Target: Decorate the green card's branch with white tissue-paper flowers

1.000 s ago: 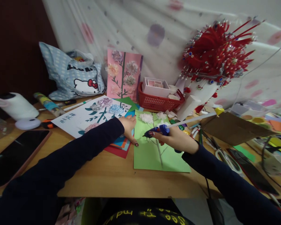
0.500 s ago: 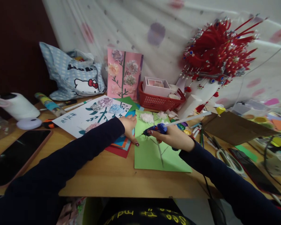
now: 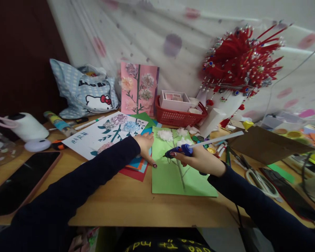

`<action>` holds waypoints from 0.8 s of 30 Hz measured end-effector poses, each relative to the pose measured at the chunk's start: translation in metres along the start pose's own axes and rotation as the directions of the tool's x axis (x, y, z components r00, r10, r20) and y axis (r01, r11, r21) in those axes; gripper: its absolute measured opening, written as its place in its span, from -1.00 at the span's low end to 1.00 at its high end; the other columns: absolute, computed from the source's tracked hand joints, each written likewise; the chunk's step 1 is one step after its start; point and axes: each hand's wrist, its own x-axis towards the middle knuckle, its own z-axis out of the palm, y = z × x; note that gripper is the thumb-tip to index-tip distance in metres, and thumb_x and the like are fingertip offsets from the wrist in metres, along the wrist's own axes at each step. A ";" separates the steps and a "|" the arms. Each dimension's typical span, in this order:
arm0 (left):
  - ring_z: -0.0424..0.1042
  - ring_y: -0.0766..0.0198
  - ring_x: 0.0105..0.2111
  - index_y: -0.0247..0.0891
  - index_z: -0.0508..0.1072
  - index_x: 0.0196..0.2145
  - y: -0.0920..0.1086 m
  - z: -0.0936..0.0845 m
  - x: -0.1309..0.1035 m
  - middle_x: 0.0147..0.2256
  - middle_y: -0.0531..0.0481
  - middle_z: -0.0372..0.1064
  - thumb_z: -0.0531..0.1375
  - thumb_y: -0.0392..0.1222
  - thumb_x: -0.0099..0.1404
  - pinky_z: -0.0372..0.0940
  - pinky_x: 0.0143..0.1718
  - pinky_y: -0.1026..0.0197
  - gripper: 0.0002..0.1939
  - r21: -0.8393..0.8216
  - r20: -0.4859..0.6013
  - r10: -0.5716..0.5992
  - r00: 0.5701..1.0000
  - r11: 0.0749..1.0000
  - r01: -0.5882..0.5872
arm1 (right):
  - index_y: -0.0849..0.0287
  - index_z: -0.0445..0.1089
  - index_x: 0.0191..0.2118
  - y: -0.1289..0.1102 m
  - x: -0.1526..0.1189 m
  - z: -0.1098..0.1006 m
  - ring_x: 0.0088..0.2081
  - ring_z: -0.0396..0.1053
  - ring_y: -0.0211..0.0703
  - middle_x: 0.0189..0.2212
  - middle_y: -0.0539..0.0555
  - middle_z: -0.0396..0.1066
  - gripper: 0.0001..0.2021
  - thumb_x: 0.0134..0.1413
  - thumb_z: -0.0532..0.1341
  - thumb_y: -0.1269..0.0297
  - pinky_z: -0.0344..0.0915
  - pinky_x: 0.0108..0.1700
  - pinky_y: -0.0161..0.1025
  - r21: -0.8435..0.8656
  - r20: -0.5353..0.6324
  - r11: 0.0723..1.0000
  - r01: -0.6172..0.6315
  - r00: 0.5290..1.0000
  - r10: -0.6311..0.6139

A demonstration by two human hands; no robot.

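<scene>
My right hand [image 3: 202, 160] is wrapped round a blue hot glue gun [image 3: 182, 149], and a long white glue stick [image 3: 217, 138] juts from its back end. The gun's dark nozzle points left, just over a light green sheet [image 3: 168, 182]. Drawn on that sheet is a grey branching stem [image 3: 180, 171]; white ruffled flowers [image 3: 165, 135] sit on its upper part, one partly hidden behind the gun. My left hand [image 3: 146, 147] lies with fingers spread at the sheet's left edge, over a stack of coloured papers [image 3: 132, 173].
Left of the stack lies a white sheet with paper flowers [image 3: 81, 140], then a phone [image 3: 23, 182]. Behind stand a pink flower picture [image 3: 139, 87] and a red basket [image 3: 170, 117]. Scissors [image 3: 257, 178] and a brown board [image 3: 267, 143] lie at right; a red beaded headdress [image 3: 241, 66] stands behind.
The glue gun's nozzle has shifted slightly left over the green sheet, and more of a white flower shows behind the gun. The camera view has tilted a little. My left hand keeps its place.
</scene>
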 end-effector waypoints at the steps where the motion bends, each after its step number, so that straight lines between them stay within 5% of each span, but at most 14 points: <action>1: -0.25 -0.20 0.25 -0.60 -0.07 0.23 0.000 0.000 0.000 0.27 -0.42 -0.36 0.17 0.48 -0.34 -0.13 0.19 0.03 0.38 -0.006 -0.002 -0.004 1.000 1.000 0.004 | 0.19 0.38 -0.58 0.000 -0.001 -0.002 -0.59 0.27 -0.28 -0.66 0.02 0.36 -0.51 0.00 0.07 -0.16 0.17 -0.49 -0.34 0.005 0.019 1.000 -0.003 1.000 0.003; 8: -0.26 -0.22 0.25 -0.61 -0.08 0.23 -0.002 0.003 0.002 0.27 -0.44 -0.38 0.16 0.49 -0.35 -0.14 0.19 0.01 0.40 -0.018 -0.008 0.005 1.000 1.000 -0.006 | 0.20 0.37 -0.62 0.001 0.005 -0.013 -0.58 0.28 -0.28 -0.68 0.02 0.36 -0.49 0.05 0.05 -0.13 0.17 -0.43 -0.31 -0.027 -0.057 0.999 -0.036 0.998 0.034; 12: -0.26 -0.22 0.25 -0.61 -0.08 0.23 -0.003 0.003 0.002 0.26 -0.46 -0.36 0.15 0.50 -0.33 -0.14 0.19 -0.01 0.39 -0.014 0.000 0.016 1.000 1.000 -0.016 | 0.21 0.39 -0.63 0.006 0.012 -0.009 -0.54 0.34 -0.24 -0.62 0.07 0.43 -0.46 0.02 0.04 -0.17 0.22 -0.40 -0.30 0.080 0.071 0.997 -0.004 0.997 -0.002; 18: -0.30 -0.21 0.25 -0.60 -0.13 0.24 -0.005 0.004 0.003 0.27 -0.45 -0.39 0.13 0.49 -0.27 -0.13 0.19 -0.03 0.36 0.042 0.008 0.028 1.000 0.999 -0.028 | 0.21 0.40 -0.63 0.003 0.017 -0.011 -0.50 0.37 -0.20 -0.66 0.06 0.43 -0.48 0.00 0.08 -0.16 0.24 -0.31 -0.26 0.012 -0.070 1.000 -0.028 0.997 0.029; 21: -0.30 -0.22 0.25 -0.58 -0.13 0.24 -0.006 0.005 0.004 0.27 -0.44 -0.39 0.14 0.47 -0.26 -0.14 0.19 -0.03 0.34 0.050 0.014 0.028 1.000 0.998 -0.029 | 0.22 0.40 -0.63 0.004 0.020 -0.010 -0.51 0.38 -0.21 -0.62 0.08 0.45 -0.46 0.01 0.06 -0.17 0.25 -0.34 -0.29 0.144 0.012 0.990 0.010 1.000 -0.012; 24: -0.29 -0.22 0.25 -0.56 -0.14 0.24 -0.006 0.005 0.004 0.27 -0.43 -0.41 0.15 0.46 -0.24 -0.15 0.19 -0.03 0.33 0.049 0.020 0.020 1.000 0.999 -0.021 | 0.23 0.40 -0.60 0.008 0.023 -0.010 -0.51 0.37 -0.24 -0.58 0.08 0.46 -0.44 0.02 0.03 -0.19 0.23 -0.39 -0.34 0.257 -0.101 0.964 0.062 0.994 -0.037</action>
